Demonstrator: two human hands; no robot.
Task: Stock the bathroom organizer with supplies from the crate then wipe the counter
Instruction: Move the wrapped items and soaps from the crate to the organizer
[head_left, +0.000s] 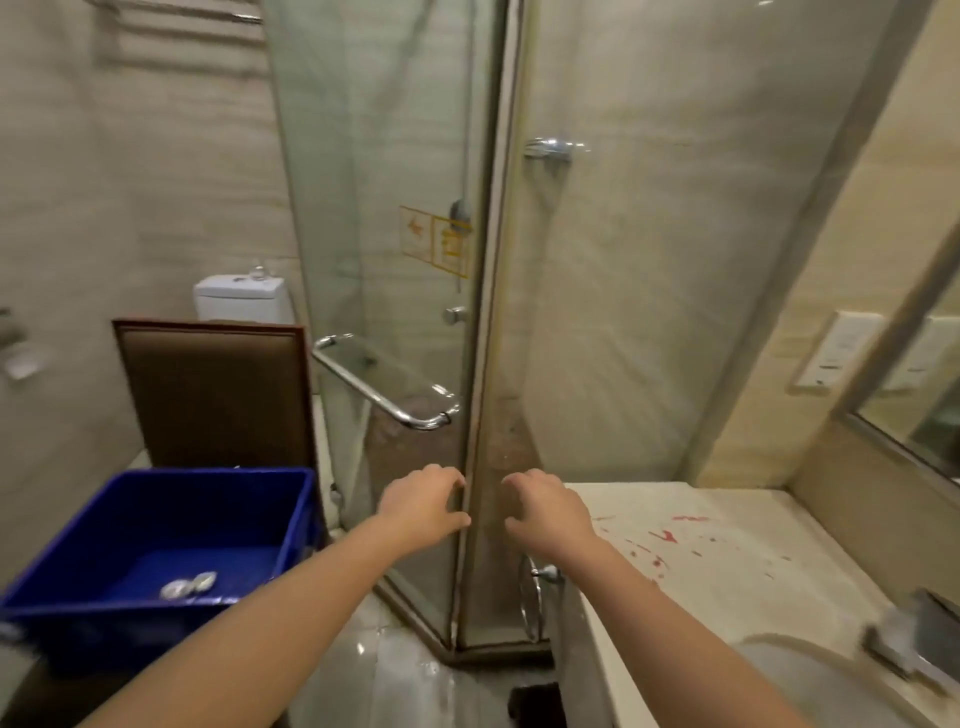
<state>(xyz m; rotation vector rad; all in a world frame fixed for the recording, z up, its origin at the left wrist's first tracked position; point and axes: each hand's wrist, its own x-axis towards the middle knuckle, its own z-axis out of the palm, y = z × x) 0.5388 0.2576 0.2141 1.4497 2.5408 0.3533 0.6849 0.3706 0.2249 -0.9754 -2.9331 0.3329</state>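
Left hand (423, 503) and right hand (551, 512) hover loosely curled near crate (223, 474).

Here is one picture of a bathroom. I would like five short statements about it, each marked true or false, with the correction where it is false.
1. The blue crate stands to the left of both hands. True.
2. The crate is full to its rim. False: only two small silvery items lie on its bottom.
3. The left hand holds a cloth. False: it holds nothing, fingers loosely curled.
4. Red marks show on the counter. True.
5. The right hand rests on the faucet. False: it is held in the air, apart from the faucet.
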